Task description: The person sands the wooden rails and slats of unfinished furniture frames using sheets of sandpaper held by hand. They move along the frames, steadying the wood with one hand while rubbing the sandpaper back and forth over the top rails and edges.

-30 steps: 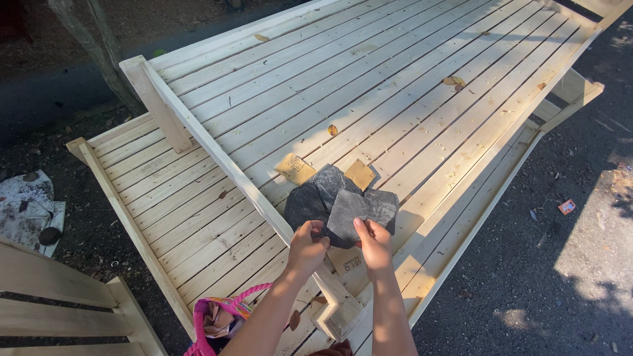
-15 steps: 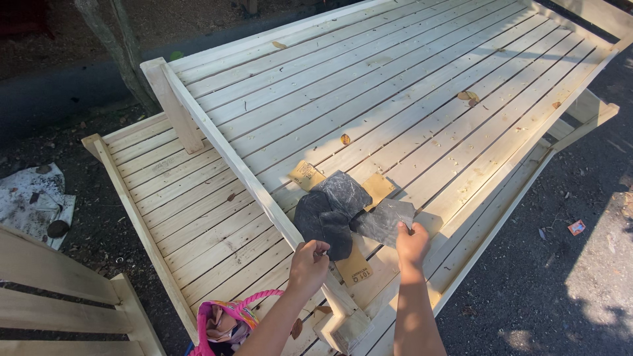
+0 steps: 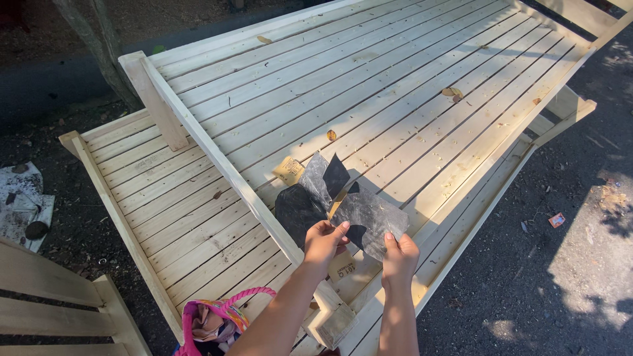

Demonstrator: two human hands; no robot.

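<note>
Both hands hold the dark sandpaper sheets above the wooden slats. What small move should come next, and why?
Probably pull one sheet free. The left hand and right hand pinch the lower edges of overlapping dark sandpaper sheets, held above the pale slatted panel, so they seem not yet separated.

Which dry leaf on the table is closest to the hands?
The small orange-brown leaf just above the dark sandpaper sheets. The other leaves lie farther up the table, toward its far end.

Head view, steeply down, close
</note>
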